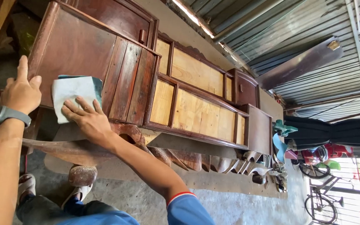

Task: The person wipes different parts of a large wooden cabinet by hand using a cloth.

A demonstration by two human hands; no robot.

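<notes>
Right hand (89, 121) presses a thin, limp sheet of sandpaper (73, 95) flat under spread fingers (76, 109) against the dark wooden cabinet (80, 46), best gripped at its free edge, while left hand (21, 92) steadies the panel edge, fingers curled.

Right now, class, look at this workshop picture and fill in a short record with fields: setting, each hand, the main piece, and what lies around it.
setting: workshop with a corrugated metal roof and concrete floor
left hand: left hand grips the edge of the dark side panel, thumb up
right hand: right hand flat on a pale folded sheet, pressing it to the panel
main piece: long wooden cabinet, dark frame, light inset panels
nearby: bicycle; carved wooden base
</notes>
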